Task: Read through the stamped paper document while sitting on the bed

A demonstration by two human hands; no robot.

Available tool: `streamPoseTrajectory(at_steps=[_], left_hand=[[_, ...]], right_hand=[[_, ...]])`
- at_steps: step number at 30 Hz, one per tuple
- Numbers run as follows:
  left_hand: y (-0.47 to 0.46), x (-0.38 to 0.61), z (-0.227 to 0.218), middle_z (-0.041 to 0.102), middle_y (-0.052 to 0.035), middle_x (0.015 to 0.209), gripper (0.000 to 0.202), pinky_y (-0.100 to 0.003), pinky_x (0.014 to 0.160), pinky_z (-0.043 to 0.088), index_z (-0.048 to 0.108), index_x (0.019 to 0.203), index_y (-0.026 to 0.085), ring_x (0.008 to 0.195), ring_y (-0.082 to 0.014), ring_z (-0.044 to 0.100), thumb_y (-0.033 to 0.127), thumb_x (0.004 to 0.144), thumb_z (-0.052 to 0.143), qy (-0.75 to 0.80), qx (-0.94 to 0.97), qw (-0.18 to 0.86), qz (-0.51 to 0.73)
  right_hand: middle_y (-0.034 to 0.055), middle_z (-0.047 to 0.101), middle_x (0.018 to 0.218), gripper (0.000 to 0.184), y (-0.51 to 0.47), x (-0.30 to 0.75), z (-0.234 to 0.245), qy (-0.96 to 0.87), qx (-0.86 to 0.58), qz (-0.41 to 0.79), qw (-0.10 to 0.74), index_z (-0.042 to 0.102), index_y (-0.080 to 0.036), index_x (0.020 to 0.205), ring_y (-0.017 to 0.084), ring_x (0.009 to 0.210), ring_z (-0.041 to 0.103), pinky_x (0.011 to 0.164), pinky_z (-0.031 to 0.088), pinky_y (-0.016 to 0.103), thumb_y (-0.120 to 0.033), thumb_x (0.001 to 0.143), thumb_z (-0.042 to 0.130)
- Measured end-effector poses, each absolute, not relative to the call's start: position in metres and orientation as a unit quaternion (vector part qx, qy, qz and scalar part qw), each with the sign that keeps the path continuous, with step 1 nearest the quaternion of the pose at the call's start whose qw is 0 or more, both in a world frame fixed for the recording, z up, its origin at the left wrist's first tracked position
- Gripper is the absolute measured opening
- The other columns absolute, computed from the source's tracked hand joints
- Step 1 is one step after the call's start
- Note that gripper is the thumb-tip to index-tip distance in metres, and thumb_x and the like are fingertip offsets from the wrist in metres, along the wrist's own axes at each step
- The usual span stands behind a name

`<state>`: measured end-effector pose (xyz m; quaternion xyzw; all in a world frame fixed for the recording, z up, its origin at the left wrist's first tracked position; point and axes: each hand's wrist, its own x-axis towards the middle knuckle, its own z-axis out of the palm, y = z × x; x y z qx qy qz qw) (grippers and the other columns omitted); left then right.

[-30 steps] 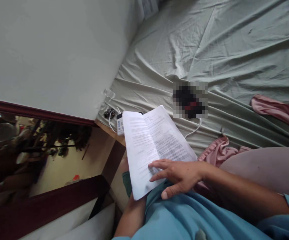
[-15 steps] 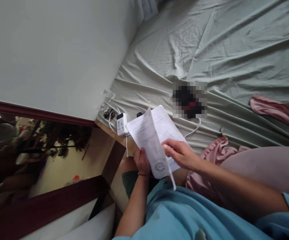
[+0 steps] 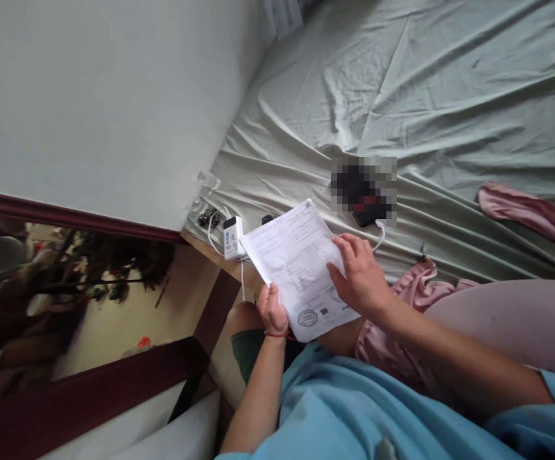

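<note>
— What has changed with your papers (image 3: 297,268)?
— The lifted page now lies flat. Your left hand (image 3: 272,310) pinches the papers' near edge; your right hand (image 3: 360,275) rests spread on top.
— Where are they?
— Over your lap, just beside the charger (image 3: 232,237).

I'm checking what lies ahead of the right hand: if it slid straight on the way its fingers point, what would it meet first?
Likely the white charging cable just past the printed paper sheets, then the dark phone on the bed; the right hand lies flat, depth unclear.
</note>
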<state>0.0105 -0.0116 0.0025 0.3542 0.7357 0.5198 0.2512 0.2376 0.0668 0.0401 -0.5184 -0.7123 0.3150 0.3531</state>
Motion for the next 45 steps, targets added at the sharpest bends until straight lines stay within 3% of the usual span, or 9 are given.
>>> streamPoseTrajectory(at_steps=[3,9,16,24,27,29,33,38,45], left_hand=[[-0.011,0.012,0.006,0.066,-0.0057,0.083,0.044,-0.028,0.071,0.044,0.065,0.09,0.012,0.076,-0.0172,0.056,0.055,0.089,0.062,0.737,0.362,0.245,0.516],[-0.011,0.011,0.004,0.067,-0.0061,0.084,0.044,-0.028,0.071,0.045,0.066,0.09,0.012,0.078,-0.0181,0.059,0.056,0.088,0.063,0.736,0.352,0.248,0.522],[-0.009,0.007,0.012,0.064,-0.0036,0.075,0.043,-0.025,0.065,0.046,0.062,0.079,0.014,0.069,-0.0148,0.056,0.055,0.077,0.074,0.694,0.28,0.326,0.577],[-0.01,0.0,0.02,0.072,-0.008,0.095,0.047,-0.029,0.077,0.053,0.072,0.095,0.015,0.084,-0.02,0.067,0.051,0.067,0.083,0.661,0.217,0.382,0.608],[-0.012,-0.003,0.02,0.071,-0.0061,0.085,0.048,-0.025,0.071,0.052,0.071,0.085,0.013,0.075,-0.0166,0.064,0.052,0.062,0.087,0.672,0.202,0.364,0.613],[-0.013,-0.003,0.02,0.07,-0.0055,0.083,0.046,-0.025,0.071,0.051,0.07,0.083,0.013,0.075,-0.0157,0.064,0.051,0.064,0.086,0.665,0.205,0.379,0.61],[-0.012,0.004,0.021,0.071,-0.0065,0.092,0.037,-0.028,0.075,0.052,0.071,0.094,0.015,0.081,-0.0184,0.066,0.047,0.076,0.079,0.64,0.225,0.419,0.603],[-0.012,0.008,0.018,0.071,-0.0079,0.1,0.043,-0.031,0.085,0.052,0.071,0.101,0.014,0.09,-0.0199,0.065,0.052,0.08,0.076,0.66,0.278,0.39,0.578],[-0.015,-0.005,0.01,0.065,-0.0038,0.083,0.043,-0.024,0.075,0.046,0.068,0.09,0.014,0.078,-0.0148,0.057,0.057,0.09,0.062,0.748,0.377,0.193,0.511]], right_hand=[[0.0209,0.05,0.143,0.035,0.066,0.238,0.039,-0.765,-0.522,0.259,0.276,0.062,-0.012,0.123,0.038,0.129,0.04,0.101,0.043,0.052,-0.024,0.093,0.052],[0.0204,0.058,0.134,0.028,0.066,0.24,0.039,-0.806,-0.514,0.241,0.171,0.068,-0.012,0.111,0.038,0.118,0.046,0.094,0.044,0.052,-0.024,0.094,0.049],[0.0187,0.066,0.124,0.051,0.071,0.241,0.034,-0.77,-0.53,0.271,0.232,0.049,-0.011,0.141,0.035,0.112,0.053,0.095,0.046,0.049,-0.031,0.094,0.051],[0.0173,0.072,0.117,0.051,0.083,0.246,0.037,-0.61,-0.528,0.508,0.302,0.047,-0.012,0.14,0.027,0.096,0.07,0.087,0.053,0.043,-0.036,0.094,0.053],[0.013,0.075,0.102,0.043,0.085,0.246,0.036,-0.588,-0.522,0.538,0.304,0.058,-0.013,0.128,0.025,0.088,0.07,0.078,0.054,0.039,-0.038,0.094,0.053],[0.0078,0.074,0.086,0.032,0.085,0.246,0.036,-0.584,-0.488,0.572,0.306,0.066,-0.016,0.109,0.022,0.076,0.068,0.068,0.052,0.034,-0.039,0.094,0.049],[0.0021,0.064,0.066,0.032,0.085,0.249,0.036,-0.583,-0.478,0.577,0.313,0.064,-0.018,0.079,0.016,0.058,0.056,0.054,0.042,0.027,-0.041,0.093,0.047],[0.0019,0.06,0.064,0.031,0.086,0.253,0.04,-0.587,-0.496,0.555,0.318,0.062,-0.018,0.076,0.015,0.058,0.051,0.054,0.038,0.026,-0.039,0.092,0.046],[0.0027,0.06,0.066,0.031,0.087,0.253,0.041,-0.596,-0.497,0.548,0.313,0.061,-0.019,0.075,0.016,0.06,0.052,0.056,0.038,0.027,-0.041,0.092,0.046]])
